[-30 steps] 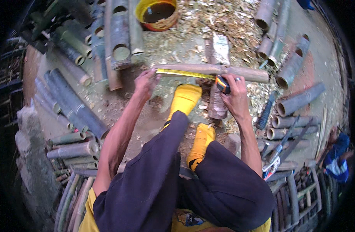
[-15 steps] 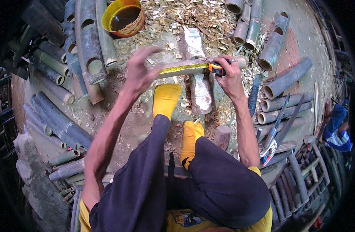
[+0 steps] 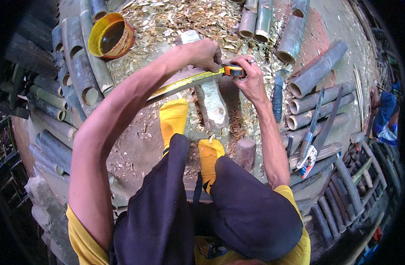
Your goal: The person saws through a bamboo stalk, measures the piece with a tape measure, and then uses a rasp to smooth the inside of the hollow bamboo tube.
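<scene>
My right hand (image 3: 252,79) grips an orange and black tape measure (image 3: 233,70). Its yellow blade (image 3: 185,82) is pulled out leftward along a length of bamboo (image 3: 174,78). That piece lies across a worn, pale-topped block (image 3: 212,104) on the ground, partly hidden by my left forearm. My left hand (image 3: 206,54) reaches over the bamboo with fingers curled together, close to the mouth of the tape case. What these fingers hold, if anything, is hidden.
A yellow bucket (image 3: 111,36) of dark liquid stands at the far left beside bamboo tubes (image 3: 81,59) with cut holes. Wood shavings (image 3: 167,20) cover the far ground. To the right lie more bamboo tubes (image 3: 319,68), a saw (image 3: 330,117) and a dark wrapped handle (image 3: 278,95). A person (image 3: 385,119) is at the far right.
My left hand has swung from the bamboo's left part to the right, beside the tape case. The tape measure stays in my right hand. The whole view has shifted somewhat.
</scene>
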Action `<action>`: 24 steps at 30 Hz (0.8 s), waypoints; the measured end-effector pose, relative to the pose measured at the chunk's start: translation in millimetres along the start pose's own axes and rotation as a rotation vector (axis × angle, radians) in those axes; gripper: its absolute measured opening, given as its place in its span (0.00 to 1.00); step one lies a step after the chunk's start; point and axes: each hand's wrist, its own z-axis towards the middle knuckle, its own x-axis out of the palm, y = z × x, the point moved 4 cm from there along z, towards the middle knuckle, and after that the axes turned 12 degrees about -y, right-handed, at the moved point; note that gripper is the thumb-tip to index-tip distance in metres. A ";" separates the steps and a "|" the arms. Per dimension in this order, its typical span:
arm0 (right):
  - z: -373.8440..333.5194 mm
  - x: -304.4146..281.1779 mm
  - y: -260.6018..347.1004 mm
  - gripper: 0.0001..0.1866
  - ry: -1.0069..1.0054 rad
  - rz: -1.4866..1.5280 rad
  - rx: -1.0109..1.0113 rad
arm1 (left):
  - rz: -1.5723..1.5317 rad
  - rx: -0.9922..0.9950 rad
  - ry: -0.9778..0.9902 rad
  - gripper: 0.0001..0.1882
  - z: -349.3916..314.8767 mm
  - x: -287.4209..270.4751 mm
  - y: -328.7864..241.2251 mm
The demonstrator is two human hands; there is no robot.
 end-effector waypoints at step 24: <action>-6.6 -17.1 32.6 0.29 -0.085 0.051 -0.107 | 0.054 0.035 0.105 0.31 11.5 15.3 3.2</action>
